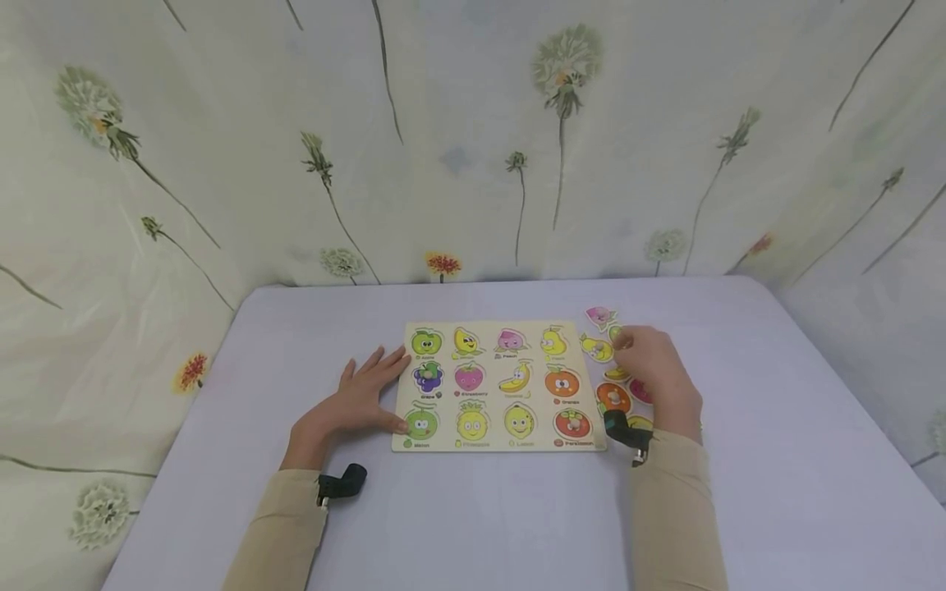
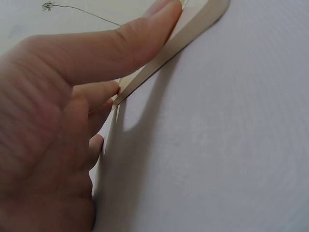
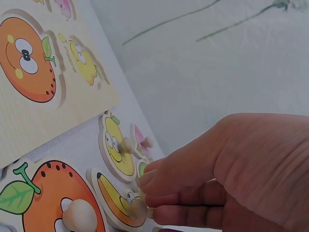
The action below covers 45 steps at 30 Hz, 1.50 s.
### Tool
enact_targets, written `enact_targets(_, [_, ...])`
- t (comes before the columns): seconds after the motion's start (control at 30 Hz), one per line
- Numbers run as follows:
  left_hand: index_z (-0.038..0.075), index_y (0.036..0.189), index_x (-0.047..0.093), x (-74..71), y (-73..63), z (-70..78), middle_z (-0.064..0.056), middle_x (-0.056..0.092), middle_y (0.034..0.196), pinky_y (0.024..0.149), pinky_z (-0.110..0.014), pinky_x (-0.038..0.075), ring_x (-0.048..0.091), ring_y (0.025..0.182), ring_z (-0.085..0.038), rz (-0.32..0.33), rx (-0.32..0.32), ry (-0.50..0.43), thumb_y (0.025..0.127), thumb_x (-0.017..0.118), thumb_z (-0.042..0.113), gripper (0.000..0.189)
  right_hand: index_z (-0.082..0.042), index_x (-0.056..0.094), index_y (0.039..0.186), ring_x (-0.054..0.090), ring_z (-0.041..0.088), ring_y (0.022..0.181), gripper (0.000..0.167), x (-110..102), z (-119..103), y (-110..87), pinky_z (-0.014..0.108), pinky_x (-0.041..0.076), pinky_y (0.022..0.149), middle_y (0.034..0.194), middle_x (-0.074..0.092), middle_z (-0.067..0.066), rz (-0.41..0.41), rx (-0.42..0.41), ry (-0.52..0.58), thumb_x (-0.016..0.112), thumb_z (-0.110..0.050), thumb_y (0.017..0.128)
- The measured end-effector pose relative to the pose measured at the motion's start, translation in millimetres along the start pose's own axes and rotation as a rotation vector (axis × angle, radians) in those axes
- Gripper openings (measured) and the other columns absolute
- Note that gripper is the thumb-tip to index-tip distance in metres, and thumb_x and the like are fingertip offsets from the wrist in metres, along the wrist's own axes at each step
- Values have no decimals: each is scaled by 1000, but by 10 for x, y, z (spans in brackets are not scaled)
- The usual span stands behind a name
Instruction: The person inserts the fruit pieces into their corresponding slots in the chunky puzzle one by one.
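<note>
A wooden fruit puzzle board (image 1: 447, 447) lies on the table. My left hand (image 1: 362, 402) spreads along its left side, fingertips at the edge, with the thumb (image 2: 130, 48) on the near left corner. Grape (image 1: 428, 377) and persimmon (image 1: 572, 424) pieces with knobs sit in the board. To the right of the board, my right hand (image 1: 658, 369) has thumb and fingers curled together at a small green fruit piece (image 3: 141, 168), mostly hidden behind the fingertips. A knobbed banana piece (image 3: 113, 195) and a yellow pear piece (image 3: 116, 150) lie right beside those fingertips.
Other loose pieces lie right of the board: an orange piece (image 1: 613, 398), a pink peach piece (image 1: 601, 317) and a dark pink piece (image 1: 641, 391). A white cloth covers the table (image 1: 473, 517). A flower-printed curtain (image 1: 458, 164) hangs behind it.
</note>
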<state>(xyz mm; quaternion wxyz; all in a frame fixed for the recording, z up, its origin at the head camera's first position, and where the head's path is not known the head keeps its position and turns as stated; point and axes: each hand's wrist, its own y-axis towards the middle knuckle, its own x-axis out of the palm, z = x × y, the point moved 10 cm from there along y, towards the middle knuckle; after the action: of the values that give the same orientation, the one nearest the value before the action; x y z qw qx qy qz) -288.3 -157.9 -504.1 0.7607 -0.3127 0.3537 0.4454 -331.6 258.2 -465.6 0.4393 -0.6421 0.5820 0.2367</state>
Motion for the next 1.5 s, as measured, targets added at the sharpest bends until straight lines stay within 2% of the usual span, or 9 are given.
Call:
enact_targets(0.37, [19, 159, 23, 9, 14, -21, 1, 14, 169, 123, -62, -9, -1, 157, -31, 1, -8, 0, 65, 85, 53, 118, -1, 63, 118, 55, 30, 93, 31, 15, 51, -27, 29, 48, 65, 120, 59, 22, -14, 33, -5, 51, -10, 91])
enact_targets(0.67, [19, 159, 24, 14, 10, -12, 1, 14, 169, 122, -63, -9, -1, 157, -32, -3, -6, -5, 66, 85, 53, 117, -2, 65, 110, 54, 28, 87, 23, 53, 79, -48, 29, 47, 65, 113, 59, 20, -69, 51, 9, 55, -12, 92])
enact_targets(0.87, [17, 159, 25, -2, -5, 18, -1, 15, 169, 122, -64, -9, 0, 157, -33, 5, 1, -11, 65, 86, 52, 117, -3, 65, 110, 54, 27, 86, 21, 71, 118, -45, 30, 48, 66, 114, 57, 20, -91, 66, 24, 57, -14, 93])
enact_targets(1.5, [17, 159, 25, -12, -15, 44, -1, 16, 169, 122, -64, -8, 0, 157, -34, 3, -1, -2, 66, 85, 51, 115, -4, 64, 108, 53, 27, 86, 20, 51, 137, -64, 31, 47, 67, 106, 56, 17, -95, 88, 33, 59, -16, 92])
